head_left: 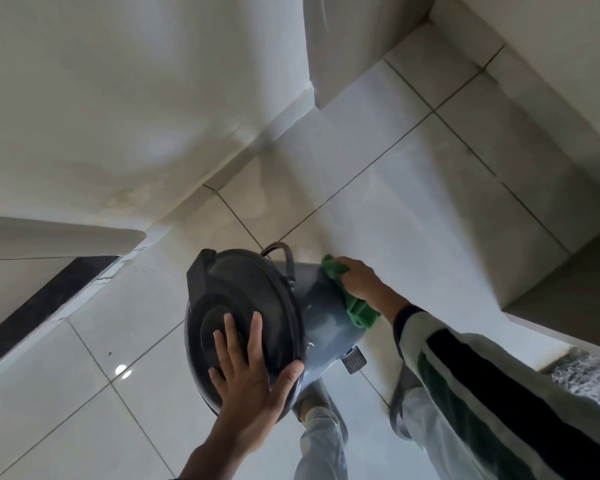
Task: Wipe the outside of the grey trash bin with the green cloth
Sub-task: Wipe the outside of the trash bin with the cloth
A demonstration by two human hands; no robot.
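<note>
The grey trash bin stood on the tiled floor, tipped so that its dark lid faced up toward the camera. The left hand lay spread flat on that lid, fingers splayed and the thumb hooked over the lid's near rim, gripping nothing but pressing down to brace the bin. On the far side of the bin from the lid, the right hand pressed the green cloth against the bin's grey wall, its fingers curled loosely over the bunched cloth, which trailed out from under the wrist toward the bin's foot pedal.

The step in hand looked like wiping the side wall. To do it well, the left hand should have held the lid firm so the tilted bin neither rolled nor slid on the glossy tiles. The cloth would have worked better spread flatter under the palm, since a bunched wad touches less of the curve. Strokes following the wall around, then down toward the pedal, would likely have caught the pale smears visible near the bin's lower edge.
</note>
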